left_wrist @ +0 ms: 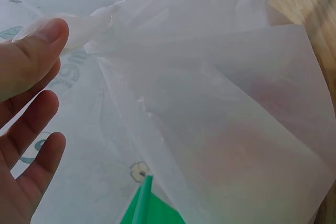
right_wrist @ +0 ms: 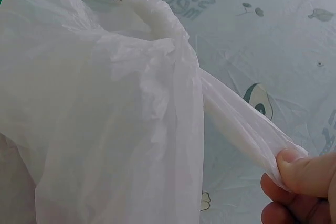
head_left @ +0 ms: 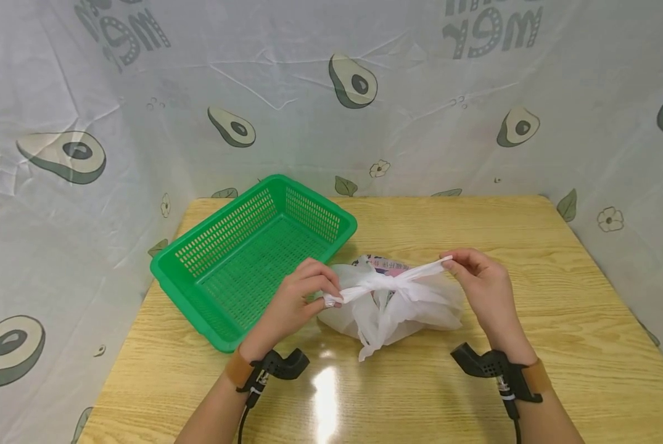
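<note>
A white translucent plastic bag (head_left: 414, 308) lies on the table with its two handles twisted together in a knot at the top. My left hand (head_left: 303, 293) pinches the end of one handle between thumb and forefinger; in the left wrist view the other fingers (left_wrist: 39, 156) stand loosely apart. The end of the other handle is pinched by my right hand (head_left: 483, 290), seen also in the right wrist view, where the handle (right_wrist: 241, 119) stretches taut. Printed packaging (head_left: 387, 265) shows at the back of the bag. The rest of its contents is blurred by the plastic.
A green plastic basket (head_left: 189, 317) with slotted walls stands on the wooden table (head_left: 575, 320), left of the bag and close behind my left hand. A pale curtain (head_left: 409, 142) printed with avocados hangs behind the table and along its sides.
</note>
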Action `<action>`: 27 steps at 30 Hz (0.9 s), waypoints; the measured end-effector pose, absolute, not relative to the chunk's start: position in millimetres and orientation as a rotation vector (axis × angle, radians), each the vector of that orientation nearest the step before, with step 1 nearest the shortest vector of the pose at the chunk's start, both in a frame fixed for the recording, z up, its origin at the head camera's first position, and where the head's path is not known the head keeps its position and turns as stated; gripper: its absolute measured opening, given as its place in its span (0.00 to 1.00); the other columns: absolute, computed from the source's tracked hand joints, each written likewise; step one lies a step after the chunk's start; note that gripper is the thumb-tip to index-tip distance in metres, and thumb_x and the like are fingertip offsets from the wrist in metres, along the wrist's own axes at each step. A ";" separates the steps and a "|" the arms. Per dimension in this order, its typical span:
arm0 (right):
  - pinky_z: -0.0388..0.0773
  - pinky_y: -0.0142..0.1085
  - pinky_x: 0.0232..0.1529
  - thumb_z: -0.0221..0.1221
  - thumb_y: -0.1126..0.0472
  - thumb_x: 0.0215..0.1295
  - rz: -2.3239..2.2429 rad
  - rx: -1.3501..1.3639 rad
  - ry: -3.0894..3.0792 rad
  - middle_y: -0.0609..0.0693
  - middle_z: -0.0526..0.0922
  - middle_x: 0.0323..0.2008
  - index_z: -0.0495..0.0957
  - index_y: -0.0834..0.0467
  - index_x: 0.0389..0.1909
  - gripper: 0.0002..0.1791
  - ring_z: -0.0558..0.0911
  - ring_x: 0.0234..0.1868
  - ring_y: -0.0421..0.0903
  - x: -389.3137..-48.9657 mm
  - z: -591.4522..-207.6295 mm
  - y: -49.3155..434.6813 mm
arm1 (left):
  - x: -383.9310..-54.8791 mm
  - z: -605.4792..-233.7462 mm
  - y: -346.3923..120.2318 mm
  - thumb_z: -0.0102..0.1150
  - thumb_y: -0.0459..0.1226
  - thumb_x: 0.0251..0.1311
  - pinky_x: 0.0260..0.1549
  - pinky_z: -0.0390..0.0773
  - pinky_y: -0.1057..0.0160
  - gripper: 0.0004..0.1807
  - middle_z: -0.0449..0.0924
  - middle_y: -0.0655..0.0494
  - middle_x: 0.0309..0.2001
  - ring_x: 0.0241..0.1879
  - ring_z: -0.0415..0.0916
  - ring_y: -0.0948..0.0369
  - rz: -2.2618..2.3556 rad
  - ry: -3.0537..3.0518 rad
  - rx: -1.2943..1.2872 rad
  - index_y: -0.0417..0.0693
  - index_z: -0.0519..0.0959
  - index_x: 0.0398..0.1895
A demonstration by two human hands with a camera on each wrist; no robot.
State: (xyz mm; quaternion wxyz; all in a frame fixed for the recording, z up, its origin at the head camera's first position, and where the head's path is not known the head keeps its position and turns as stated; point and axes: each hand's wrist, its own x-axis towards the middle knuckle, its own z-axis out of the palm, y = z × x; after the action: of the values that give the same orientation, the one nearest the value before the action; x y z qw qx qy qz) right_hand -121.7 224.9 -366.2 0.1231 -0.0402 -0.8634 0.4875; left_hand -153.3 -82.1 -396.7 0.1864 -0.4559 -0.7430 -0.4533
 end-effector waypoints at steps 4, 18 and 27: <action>0.73 0.25 0.37 0.58 0.51 0.66 1.423 -0.148 -2.536 0.40 0.81 0.39 0.81 0.62 0.45 0.18 0.77 0.40 0.37 -124.2 -367.4 227.6 | -153.2 -397.7 -83.0 0.68 0.26 0.48 0.46 0.73 0.62 0.08 0.79 0.58 0.37 0.43 0.70 0.59 -1.265 -2.099 -1.289 0.49 0.81 0.26; 0.74 0.22 0.39 0.58 0.52 0.67 1.625 -0.185 -2.464 0.38 0.79 0.38 0.78 0.64 0.45 0.18 0.75 0.41 0.38 -128.2 -378.0 236.9 | -152.4 -405.0 -91.0 0.65 0.24 0.48 0.50 0.70 0.61 0.11 0.80 0.58 0.37 0.45 0.70 0.60 -1.230 -2.173 -1.301 0.49 0.80 0.27; 0.74 0.22 0.39 0.58 0.53 0.67 1.644 -0.207 -2.457 0.38 0.80 0.38 0.78 0.65 0.45 0.18 0.74 0.42 0.37 -135.0 -384.7 243.4 | -152.0 -410.6 -97.8 0.69 0.29 0.46 0.52 0.71 0.59 0.08 0.82 0.56 0.35 0.45 0.72 0.59 -1.176 -2.227 -1.290 0.49 0.80 0.25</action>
State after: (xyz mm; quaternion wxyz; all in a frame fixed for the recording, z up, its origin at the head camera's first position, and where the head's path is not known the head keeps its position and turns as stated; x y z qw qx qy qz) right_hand -135.0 243.4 -384.7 0.0889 -0.0696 -0.8257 0.5527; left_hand -152.0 -97.8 -410.6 0.1552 -0.4504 -0.7776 -0.4104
